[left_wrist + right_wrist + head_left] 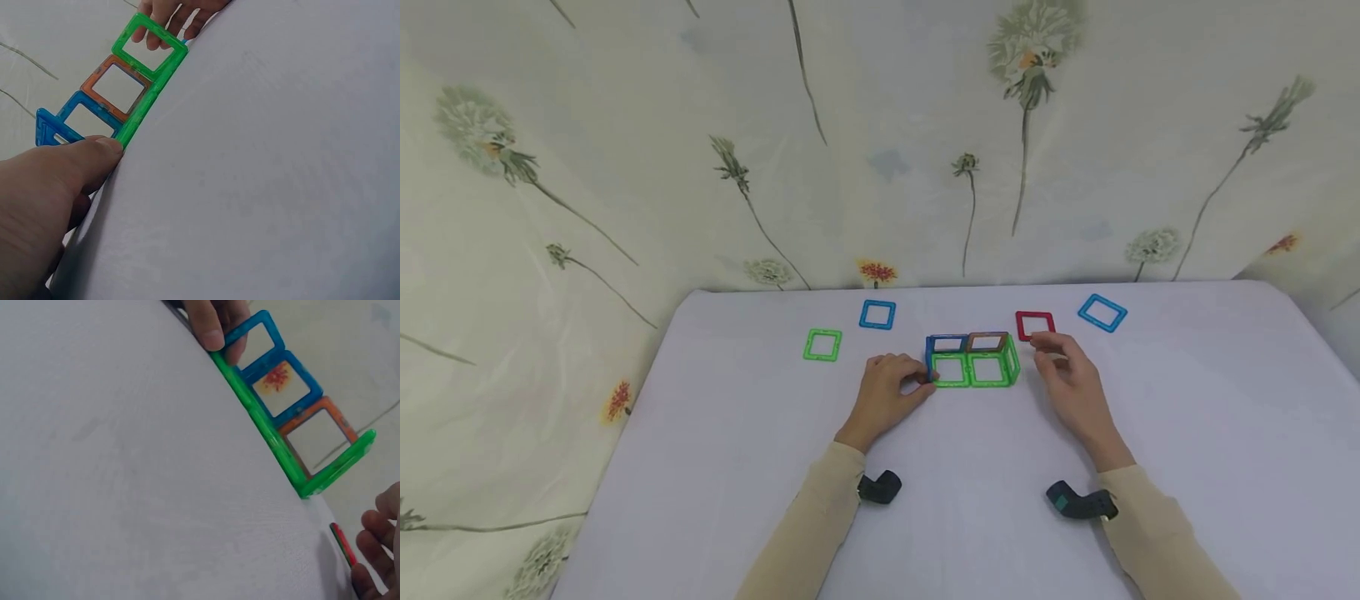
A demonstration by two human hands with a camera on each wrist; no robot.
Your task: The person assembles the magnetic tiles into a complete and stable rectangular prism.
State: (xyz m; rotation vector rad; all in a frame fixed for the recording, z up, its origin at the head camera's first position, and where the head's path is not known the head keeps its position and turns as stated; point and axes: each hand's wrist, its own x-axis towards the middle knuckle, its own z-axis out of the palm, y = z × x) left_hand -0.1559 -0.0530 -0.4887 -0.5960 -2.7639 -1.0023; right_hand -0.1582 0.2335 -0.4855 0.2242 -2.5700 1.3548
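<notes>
A structure of square magnetic frame tiles stands mid-table. Two green tiles (pixel 972 370) lie flat, with a dark blue tile (pixel 948 337) and an orange tile (pixel 332 408) upright along the back. An upright green tile (pixel 1012 360) closes the right end; an upright blue tile (pixel 270 326) stands at the left end. My left hand (pixel 886 393) pinches that left blue tile near its bottom corner, thumb in front, some fingers hidden. Right of the structure, my right hand (pixel 1075 392) has loosely bent fingers, fingertips by a flat red tile (pixel 1036 315). Whether they touch it I cannot tell.
Behind to the left lie a loose green tile (pixel 823 357) and a blue tile (pixel 877 326). Another blue tile (pixel 1102 312) lies at the back right. A white cloth covers the table (pixel 970 508); a flower-printed curtain (pixel 880 167) hangs behind it.
</notes>
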